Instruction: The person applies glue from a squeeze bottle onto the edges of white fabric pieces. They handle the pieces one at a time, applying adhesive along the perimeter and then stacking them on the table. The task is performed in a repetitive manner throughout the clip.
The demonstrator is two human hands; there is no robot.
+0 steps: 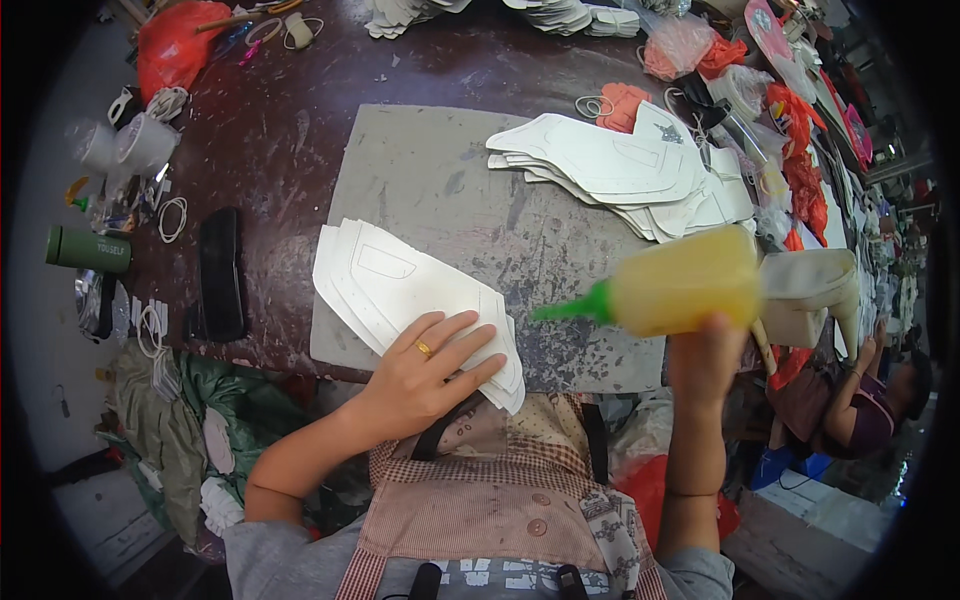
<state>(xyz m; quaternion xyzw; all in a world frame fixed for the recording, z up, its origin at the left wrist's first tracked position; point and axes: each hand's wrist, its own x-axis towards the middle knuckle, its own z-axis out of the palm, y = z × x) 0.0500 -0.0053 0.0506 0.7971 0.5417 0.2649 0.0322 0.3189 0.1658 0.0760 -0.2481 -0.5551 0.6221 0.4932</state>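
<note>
Pressed flat under the left hand [425, 370]: a fanned stack of white cut pieces [400, 290], thin, curved at one end, each marked with a faint outlined panel; fingers spread over the near corner, a gold ring on one of them. Gripped in the right hand [705, 355]: a yellow squeeze bottle [680, 288] with a green nozzle, lying sideways, tip aimed toward the left hand and hanging just above the grey mat [440, 190].

Under both hands: that grey mat, scuffed and stained, laid on a dark reddish-brown table [270, 150]. Beyond the right hand, a second spread of white pieces [620, 170], well apart from the first. Left of the left hand, a black flat case [220, 270], loose rubber bands and a dark green flask [88, 250] near the table edge. Farther off past the left hand, pale cups [130, 145], contents impossible to tell, and a red plastic bag [175, 40]. To the right of the right hand, orange and red bags, a cream jug [810, 290], another person seated low down.
</note>
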